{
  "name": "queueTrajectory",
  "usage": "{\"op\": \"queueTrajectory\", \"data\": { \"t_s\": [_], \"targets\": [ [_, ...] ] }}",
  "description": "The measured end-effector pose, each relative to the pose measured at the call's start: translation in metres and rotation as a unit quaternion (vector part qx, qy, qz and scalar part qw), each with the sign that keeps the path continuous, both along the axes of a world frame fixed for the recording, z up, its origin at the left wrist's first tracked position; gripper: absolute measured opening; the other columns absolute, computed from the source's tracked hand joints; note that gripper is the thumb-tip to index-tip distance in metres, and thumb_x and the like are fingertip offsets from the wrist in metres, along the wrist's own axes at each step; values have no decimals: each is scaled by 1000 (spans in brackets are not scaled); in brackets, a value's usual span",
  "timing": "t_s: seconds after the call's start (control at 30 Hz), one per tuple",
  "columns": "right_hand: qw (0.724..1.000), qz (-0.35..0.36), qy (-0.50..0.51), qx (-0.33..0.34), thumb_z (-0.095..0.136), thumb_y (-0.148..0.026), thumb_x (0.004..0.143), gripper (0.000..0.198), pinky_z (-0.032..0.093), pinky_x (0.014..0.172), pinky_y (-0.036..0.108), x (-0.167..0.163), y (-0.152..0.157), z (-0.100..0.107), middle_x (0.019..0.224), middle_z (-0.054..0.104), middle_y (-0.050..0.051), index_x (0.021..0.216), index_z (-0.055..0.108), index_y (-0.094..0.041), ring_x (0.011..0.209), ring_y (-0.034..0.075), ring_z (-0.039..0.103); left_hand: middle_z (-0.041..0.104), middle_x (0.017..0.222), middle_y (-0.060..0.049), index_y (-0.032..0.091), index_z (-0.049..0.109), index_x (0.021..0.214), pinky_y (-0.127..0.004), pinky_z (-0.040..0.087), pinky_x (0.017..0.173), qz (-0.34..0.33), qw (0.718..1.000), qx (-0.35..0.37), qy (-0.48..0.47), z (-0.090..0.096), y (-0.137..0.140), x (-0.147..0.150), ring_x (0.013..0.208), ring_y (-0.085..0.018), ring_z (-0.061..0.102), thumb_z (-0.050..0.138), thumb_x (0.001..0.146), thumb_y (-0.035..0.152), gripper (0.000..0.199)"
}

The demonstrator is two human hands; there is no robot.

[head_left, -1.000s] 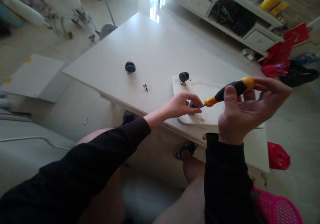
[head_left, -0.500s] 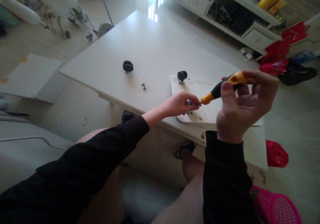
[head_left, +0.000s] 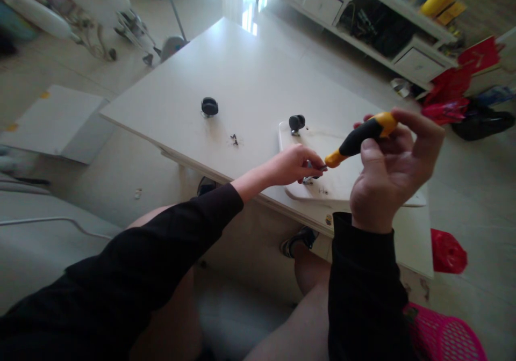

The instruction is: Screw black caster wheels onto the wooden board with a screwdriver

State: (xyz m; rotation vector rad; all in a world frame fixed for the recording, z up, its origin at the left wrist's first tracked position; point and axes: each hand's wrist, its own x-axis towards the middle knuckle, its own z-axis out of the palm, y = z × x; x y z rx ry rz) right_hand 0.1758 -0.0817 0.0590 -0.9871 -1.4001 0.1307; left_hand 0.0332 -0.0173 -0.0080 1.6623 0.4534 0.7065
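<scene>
My right hand grips a yellow and black screwdriver, its shaft pointing down and left. At the shaft's tip, the fingers of my left hand are pinched together; whether they hold the shaft, a screw or both is too small to make out. Partly hidden under those fingers is a caster wheel at the near edge of a white board. Another black caster stands upright at the board's far left corner. A few small marks or screws lie beside the near caster.
The board lies on a white table. A loose black caster and a small cluster of dark screws rest to its left. A pink basket and a red bag are on the floor at right.
The screwdriver has turned in my right hand, showing more of its black grip, as my right fingers shifted. My left hand stays pinched at the tip. The whole view moved slightly.
</scene>
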Motion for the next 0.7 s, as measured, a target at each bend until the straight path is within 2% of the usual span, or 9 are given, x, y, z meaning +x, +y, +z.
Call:
{"op": "queueTrajectory", "data": {
  "t_s": [0.1, 0.2, 0.33, 0.43, 0.6, 0.7],
  "targets": [
    [999, -53, 4, 7, 81, -25, 79, 37, 67, 89, 35, -4, -2, 4, 110, 57, -4, 112, 67, -33, 94, 12, 67, 73, 76, -2, 10, 83, 104, -22, 49, 56, -11, 1000, 3, 9, 1, -3, -2, 52, -7, 59, 73, 95, 19, 16],
    [996, -92, 11, 10, 86, -29, 75, 39, 68, 85, 33, -7, -2, 6, 109, 54, -5, 107, 64, -32, 93, 11, 63, 77, 85, -4, 11, 82, 104, -22, 49, 58, -1, 1000, 12, 13, 2, -7, -1, 55, -6, 60, 79, 93, 23, 17],
    [998, -39, 16, 39, 73, -27, 86, 26, 67, 93, 38, -6, 1, 3, 112, 54, -2, 111, 65, -29, 100, 13, 65, 76, 88, -4, 11, 80, 94, -22, 48, 56, 36, 999, -6, -1, 0, -10, 5, 55, -4, 57, 85, 88, 24, 16],
    [998, 1, 26, 55, 61, -26, 94, 23, 66, 96, 43, -5, 4, -1, 114, 56, 0, 116, 66, -31, 111, 18, 69, 74, 84, -4, 10, 81, 95, -22, 49, 53, 29, 999, -29, -7, 0, -9, 8, 54, -6, 57, 81, 90, 20, 11],
    [998, -16, 25, 62, 59, -27, 89, 38, 67, 86, 41, 0, 4, -5, 120, 62, -1, 125, 68, -38, 112, 21, 73, 78, 95, -8, 11, 84, 105, -20, 51, 52, -4, 999, -46, 3, 1, -5, 8, 56, -5, 58, 71, 94, 11, 17],
    [998, -42, 5, 36, 59, -28, 90, 40, 65, 90, 42, 4, 3, -6, 116, 68, -1, 127, 70, -36, 110, 20, 73, 80, 99, -10, 11, 84, 111, -19, 51, 51, -15, 998, -55, 12, 2, -4, 5, 56, -5, 56, 66, 97, 12, 22]
  ]
}}
